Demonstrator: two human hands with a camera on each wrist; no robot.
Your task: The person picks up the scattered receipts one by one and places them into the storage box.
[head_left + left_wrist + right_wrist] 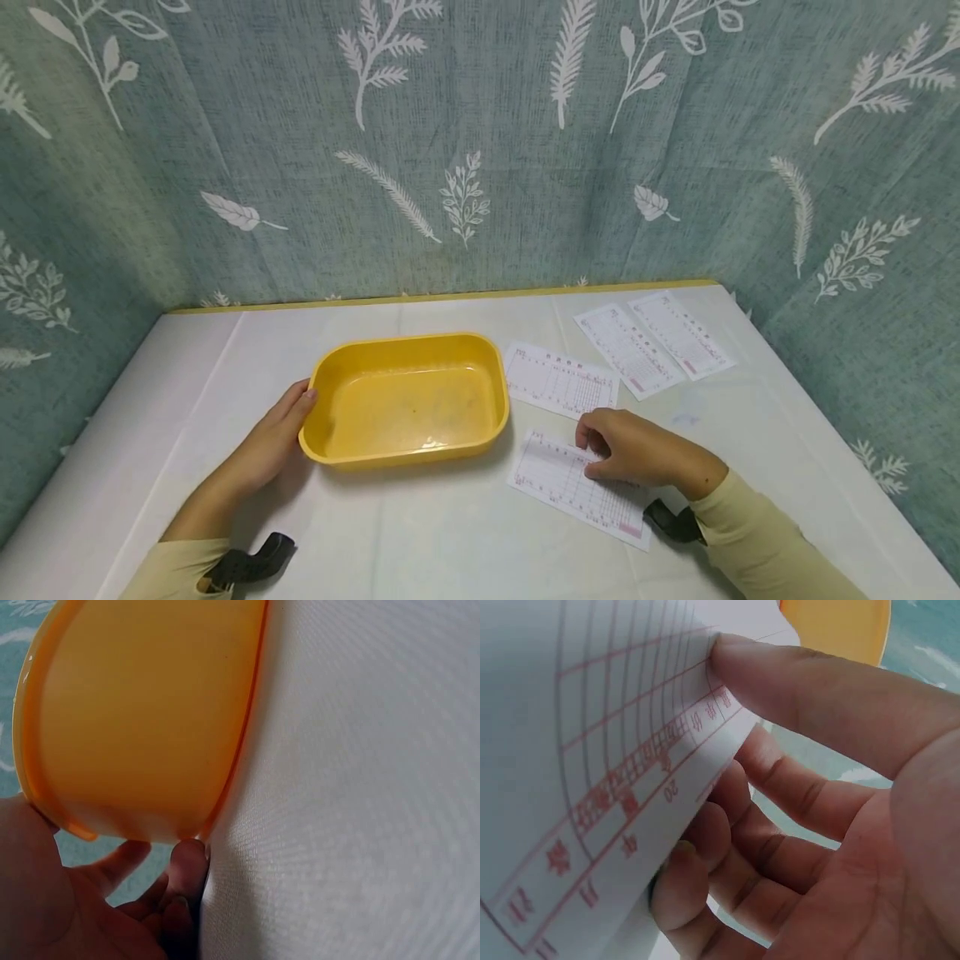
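A yellow plastic basin [408,408] sits on the white table, left of several receipt slips. My left hand [273,437] grips its left end; in the left wrist view the thumb is up at the rim and fingertips touch the outer wall [150,727]. On the right, my right hand [637,446] pinches the upper edge of the nearest receipt slip [558,482]. Seen from the right wrist, the thumb lies on the printed face of that slip [622,720] and the curled fingers are behind it. Part of the slip is hidden under the hand.
Another receipt slip [558,379] lies just beyond my right hand, close to the basin's right end. Two more, a slanted slip [628,350] and a slip beside it [681,333], lie at the back right. A leaf-patterned curtain [465,150] stands behind the table.
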